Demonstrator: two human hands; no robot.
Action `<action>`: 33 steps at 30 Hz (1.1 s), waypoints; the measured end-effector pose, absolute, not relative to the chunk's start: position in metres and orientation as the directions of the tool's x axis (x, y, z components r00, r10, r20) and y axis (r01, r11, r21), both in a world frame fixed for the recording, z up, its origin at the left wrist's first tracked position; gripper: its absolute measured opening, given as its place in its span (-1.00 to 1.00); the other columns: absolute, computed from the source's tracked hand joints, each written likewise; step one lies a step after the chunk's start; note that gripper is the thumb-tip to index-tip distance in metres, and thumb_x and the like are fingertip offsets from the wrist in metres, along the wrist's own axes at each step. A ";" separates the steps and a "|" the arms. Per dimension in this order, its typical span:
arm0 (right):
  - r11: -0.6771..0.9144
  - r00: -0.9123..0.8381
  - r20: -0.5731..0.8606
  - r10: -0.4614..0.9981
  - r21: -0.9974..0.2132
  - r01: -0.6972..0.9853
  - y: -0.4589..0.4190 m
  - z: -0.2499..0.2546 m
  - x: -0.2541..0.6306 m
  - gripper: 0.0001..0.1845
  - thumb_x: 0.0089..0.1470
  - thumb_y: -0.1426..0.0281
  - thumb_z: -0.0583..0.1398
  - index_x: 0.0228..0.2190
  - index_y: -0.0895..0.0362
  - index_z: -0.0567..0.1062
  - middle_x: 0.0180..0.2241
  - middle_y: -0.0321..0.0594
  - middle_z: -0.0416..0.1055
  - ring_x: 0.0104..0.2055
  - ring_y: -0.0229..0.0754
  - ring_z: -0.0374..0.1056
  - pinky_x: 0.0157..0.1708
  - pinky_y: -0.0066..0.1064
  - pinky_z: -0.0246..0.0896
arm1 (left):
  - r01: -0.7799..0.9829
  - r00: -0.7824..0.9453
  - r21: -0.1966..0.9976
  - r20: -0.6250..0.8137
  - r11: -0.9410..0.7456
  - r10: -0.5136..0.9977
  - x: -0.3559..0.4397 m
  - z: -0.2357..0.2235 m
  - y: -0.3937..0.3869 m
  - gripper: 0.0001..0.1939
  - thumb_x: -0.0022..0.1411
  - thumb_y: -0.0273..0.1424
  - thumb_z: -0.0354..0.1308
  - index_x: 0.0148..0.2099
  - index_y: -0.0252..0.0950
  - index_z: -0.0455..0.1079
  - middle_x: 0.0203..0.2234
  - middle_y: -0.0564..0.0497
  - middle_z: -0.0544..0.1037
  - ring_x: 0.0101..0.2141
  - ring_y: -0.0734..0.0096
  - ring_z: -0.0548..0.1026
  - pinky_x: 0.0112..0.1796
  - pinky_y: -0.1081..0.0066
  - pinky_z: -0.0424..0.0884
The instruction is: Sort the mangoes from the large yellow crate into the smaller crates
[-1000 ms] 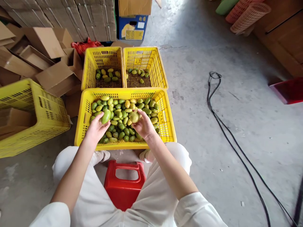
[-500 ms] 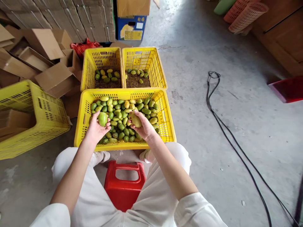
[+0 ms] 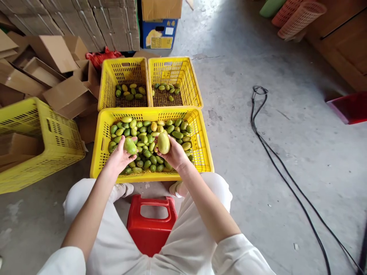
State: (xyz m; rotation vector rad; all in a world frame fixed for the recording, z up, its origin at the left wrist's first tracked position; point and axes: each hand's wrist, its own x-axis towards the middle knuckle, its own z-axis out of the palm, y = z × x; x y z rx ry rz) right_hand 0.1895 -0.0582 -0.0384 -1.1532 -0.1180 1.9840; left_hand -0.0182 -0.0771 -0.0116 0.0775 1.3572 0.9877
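Between the thumb and fingers of my left hand [image 3: 118,157] is a green mango [image 3: 130,146]. My right hand [image 3: 176,156] grips a paler, yellow-green mango [image 3: 163,143], its long side turned up toward me. Both hands are above a wide yellow crate [image 3: 151,177], a short way apart. Many loose mangoes [image 3: 146,152], mostly green with a few yellowish ones, cover its bottom. Behind it two more yellow crates stand side by side: the left one [image 3: 106,89] and the right one [image 3: 192,86] each hold several mangoes.
A red plastic stool [image 3: 150,235] is between my legs. To the left are another yellow crate [image 3: 61,131] and a heap of open cardboard boxes [image 3: 67,93]. A black cable [image 3: 275,158] lies on the concrete floor at right. A blue carton [image 3: 159,34] stands at the back.
My left hand has moved slightly right with its mango, which now lies more tilted. In my right hand the yellow-green mango has been turned and shows more of its surface.
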 end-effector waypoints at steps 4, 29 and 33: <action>-0.676 -0.315 -0.648 0.694 -0.434 -0.596 -0.059 -0.034 0.193 -0.53 0.35 -0.09 0.42 -0.19 0.07 0.62 -0.40 -0.26 0.56 -0.44 -0.20 0.46 -0.53 -0.50 0.31 | -0.627 -0.083 0.510 -0.796 0.589 0.600 -0.021 -0.013 -0.077 -0.73 0.65 -0.16 0.28 -0.02 -0.26 0.62 -0.29 -0.09 0.74 -0.36 0.30 0.71 -0.40 0.44 0.52; -0.618 -0.217 -0.705 0.675 -0.380 -0.689 -0.059 -0.044 0.194 -0.53 0.16 0.03 0.59 -0.29 0.04 0.53 -0.45 -0.39 0.52 -0.52 -0.32 0.35 -0.67 -0.57 0.00 | -0.749 -0.279 0.557 -0.755 0.358 0.593 -0.009 0.012 -0.076 -0.74 0.42 -0.57 0.14 -0.35 -0.25 0.44 -0.19 -0.24 0.75 0.00 0.08 0.79 0.03 0.23 0.77; -0.492 -0.084 -0.635 0.768 -0.500 -0.713 -0.059 -0.047 0.190 -0.59 0.00 0.23 0.66 -0.29 0.02 0.60 -0.36 -0.41 0.62 -0.35 -0.28 0.51 -0.43 -0.55 0.41 | -0.762 -0.261 0.541 -0.760 0.356 0.595 -0.004 0.014 -0.075 -0.77 0.43 -0.69 0.14 -0.16 -0.35 0.58 -0.22 -0.18 0.73 -0.07 0.23 0.80 0.05 0.37 0.76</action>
